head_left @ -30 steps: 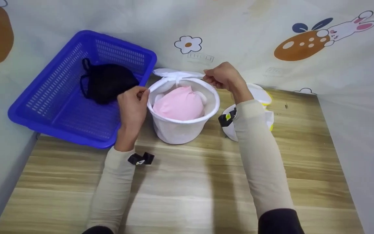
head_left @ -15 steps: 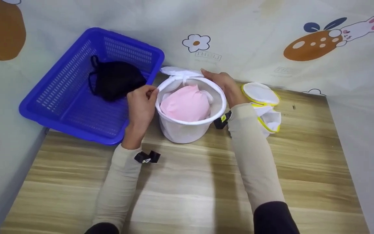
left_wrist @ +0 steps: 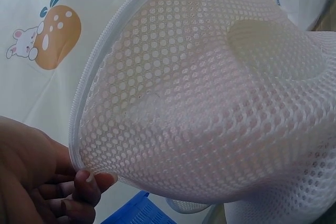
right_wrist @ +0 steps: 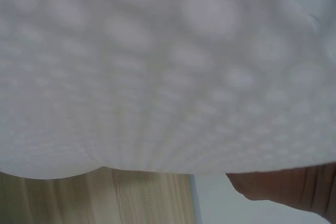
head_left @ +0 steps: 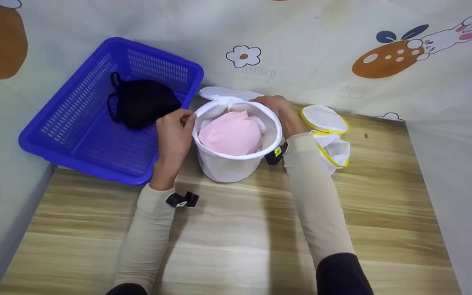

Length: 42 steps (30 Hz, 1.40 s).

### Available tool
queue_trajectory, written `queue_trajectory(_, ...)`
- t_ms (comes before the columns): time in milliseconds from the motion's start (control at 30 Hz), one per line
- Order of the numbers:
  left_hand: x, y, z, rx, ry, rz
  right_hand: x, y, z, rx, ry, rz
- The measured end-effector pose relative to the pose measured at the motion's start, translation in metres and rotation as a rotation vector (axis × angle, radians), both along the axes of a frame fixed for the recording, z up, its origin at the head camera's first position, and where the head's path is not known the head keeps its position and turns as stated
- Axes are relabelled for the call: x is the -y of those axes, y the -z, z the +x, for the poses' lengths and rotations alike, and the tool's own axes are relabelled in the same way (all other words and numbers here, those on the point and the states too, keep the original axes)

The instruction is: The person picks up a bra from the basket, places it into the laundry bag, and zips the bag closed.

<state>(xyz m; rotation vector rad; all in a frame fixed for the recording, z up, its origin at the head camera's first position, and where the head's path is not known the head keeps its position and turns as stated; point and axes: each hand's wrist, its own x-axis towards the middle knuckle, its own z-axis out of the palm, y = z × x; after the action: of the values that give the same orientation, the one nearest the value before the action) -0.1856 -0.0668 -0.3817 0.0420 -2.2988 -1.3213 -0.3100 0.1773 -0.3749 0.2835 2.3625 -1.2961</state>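
A white mesh laundry bag [head_left: 231,166] stands upright with its round top unzipped and its lid [head_left: 230,93] folded back behind the rim. Inside it lies a smooth, rounded pink garment [head_left: 234,133] that looks like a folded bra. My left hand [head_left: 173,135] pinches the left side of the rim between thumb and fingers; the left wrist view shows this hold at the zip edge [left_wrist: 79,129]. At the bag's back right, my right hand [head_left: 281,112] lies against the outside of the rim, its fingers mostly hidden behind it. Mesh fills most of the right wrist view.
Left of the bag, a blue plastic basket [head_left: 78,162] holds a black bra-like garment [head_left: 144,102] with straps. To the right sits a smaller white bag [head_left: 326,119] with yellow trim, unzipped. A patterned sheet [head_left: 301,49] hangs behind the wooden table [head_left: 228,246].
My right hand has come from the lid's right end down to the outside of the rim at the back right. My left hand keeps its pinch on the rim.
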Motion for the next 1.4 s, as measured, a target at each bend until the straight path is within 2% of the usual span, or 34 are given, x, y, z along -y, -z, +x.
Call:
queue_trajectory(67, 0.000, 0.000, 0.000, 0.007, 0.004, -0.001, 0.001, 0.000, 0.001, 0.018, 0.039, -0.051)
queue_trajectory(200, 0.001, -0.001, 0.001, 0.027, 0.013, -0.004, 0.002, -0.002, 0.004, 0.103, 0.242, -0.259)
queue_trajectory(233, 0.002, -0.002, 0.002, 0.034, 0.015, -0.005, 0.002, -0.003, 0.004, 0.117, 0.269, -0.280)
queue_trajectory(400, 0.005, -0.006, 0.004, 0.093, 0.048, 0.004, 0.002, -0.006, 0.009, 0.129, 0.294, -0.227)
queue_trajectory(567, 0.009, -0.009, 0.005, 0.159, 0.086, 0.005, 0.001, -0.004, 0.016, 0.049, 0.258, -0.125)
queue_trajectory(600, 0.009, -0.009, 0.005, 0.171, 0.091, 0.002, 0.001, -0.003, 0.018, 0.023, 0.229, -0.088)
queue_trajectory(667, 0.010, -0.010, 0.006, 0.193, 0.100, -0.001, 0.000, -0.001, 0.019, -0.051, 0.128, 0.033)
queue_trajectory(700, 0.010, -0.011, 0.007, 0.202, 0.105, 0.000, -0.002, 0.000, 0.020, -0.100, 0.044, 0.111)
queue_trajectory(733, 0.010, -0.011, 0.007, 0.211, 0.112, 0.005, -0.003, 0.002, 0.022, -0.138, -0.004, 0.131)
queue_trajectory(800, 0.011, -0.012, 0.008, 0.225, 0.123, 0.002, -0.006, 0.005, 0.025, -0.173, -0.028, 0.078)
queue_trajectory(833, 0.011, -0.013, 0.008, 0.230, 0.127, -0.003, -0.007, 0.007, 0.028, -0.176, -0.021, -0.003)
queue_trajectory(900, 0.012, -0.013, 0.009, 0.234, 0.132, -0.021, -0.009, 0.011, 0.034, -0.161, 0.047, -0.207)
queue_trajectory(933, 0.013, -0.013, 0.009, 0.233, 0.133, -0.029, -0.009, 0.014, 0.036, -0.138, 0.117, -0.333)
queue_trajectory(967, 0.014, -0.013, 0.009, 0.229, 0.130, -0.042, -0.008, 0.015, 0.039, -0.125, 0.167, -0.408)
queue_trajectory(1033, 0.015, -0.013, 0.009, 0.218, 0.125, -0.056, -0.008, 0.019, 0.044, -0.162, 0.189, -0.425)
queue_trajectory(1167, 0.016, -0.013, 0.009, 0.208, 0.123, -0.064, -0.008, 0.018, 0.057, -0.220, 0.237, -0.371)
queue_trajectory(1333, 0.012, -0.014, 0.008, 0.209, 0.142, -0.063, -0.008, 0.009, 0.076, -0.237, 0.254, -0.452)
queue_trajectory(1400, 0.012, -0.014, 0.009, 0.205, 0.151, -0.059, -0.008, 0.010, 0.080, -0.251, 0.257, -0.473)
